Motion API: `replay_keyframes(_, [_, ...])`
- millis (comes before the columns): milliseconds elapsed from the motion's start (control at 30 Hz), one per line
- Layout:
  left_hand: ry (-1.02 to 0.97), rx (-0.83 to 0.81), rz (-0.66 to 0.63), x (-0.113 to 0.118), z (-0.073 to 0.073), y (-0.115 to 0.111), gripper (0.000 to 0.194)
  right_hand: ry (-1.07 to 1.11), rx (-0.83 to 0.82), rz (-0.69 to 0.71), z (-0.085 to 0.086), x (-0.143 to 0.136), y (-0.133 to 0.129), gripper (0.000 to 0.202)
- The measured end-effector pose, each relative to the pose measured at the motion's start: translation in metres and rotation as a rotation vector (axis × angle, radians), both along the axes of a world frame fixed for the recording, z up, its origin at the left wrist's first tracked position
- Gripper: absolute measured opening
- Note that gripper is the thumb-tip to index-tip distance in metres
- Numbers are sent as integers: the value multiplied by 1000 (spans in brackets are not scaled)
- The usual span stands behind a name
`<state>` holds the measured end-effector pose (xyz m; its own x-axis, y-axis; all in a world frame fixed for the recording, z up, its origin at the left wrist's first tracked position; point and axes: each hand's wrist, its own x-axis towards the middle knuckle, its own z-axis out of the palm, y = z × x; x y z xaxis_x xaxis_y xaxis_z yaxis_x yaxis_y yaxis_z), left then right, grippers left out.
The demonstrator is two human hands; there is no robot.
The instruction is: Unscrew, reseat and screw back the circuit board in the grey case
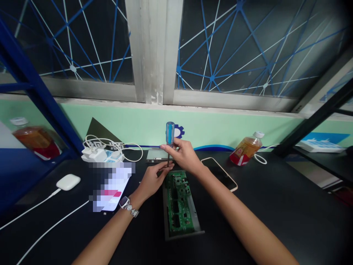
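Note:
A screwdriver with a clear blue handle stands upright, its shaft pointing down. My right hand is closed around the lower part of its handle. At the lower end of the shaft, my left hand has its thumb and fingers pinched together; whatever they hold is hidden. Both hands are over the far end of a green circuit board, which sits in a grey metal tray. The screwdriver's tip is covered by the left fingers. My left wrist carries a watch and a bracelet.
Left of the board lie a lit, partly pixelated phone, a white charging case and a power strip with cables. To the right are another phone and a drink bottle. A flat metal piece lies behind my hands.

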<state>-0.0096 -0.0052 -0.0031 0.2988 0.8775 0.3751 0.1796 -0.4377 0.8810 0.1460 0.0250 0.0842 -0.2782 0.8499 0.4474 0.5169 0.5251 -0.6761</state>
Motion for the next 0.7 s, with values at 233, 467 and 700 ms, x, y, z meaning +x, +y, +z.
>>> replay_keyframes(233, [73,46,57,-2,4,-2,27,60,-40,50,1,4,-2,37])
replay_keyframes(467, [69,56,95,-1,1,-1,27,42,128,-202,-1,3,-8,49])
replay_keyframes(700, [56,54,116,-1,2,-1,26,-170,243,-302,1,-5,-11,42])
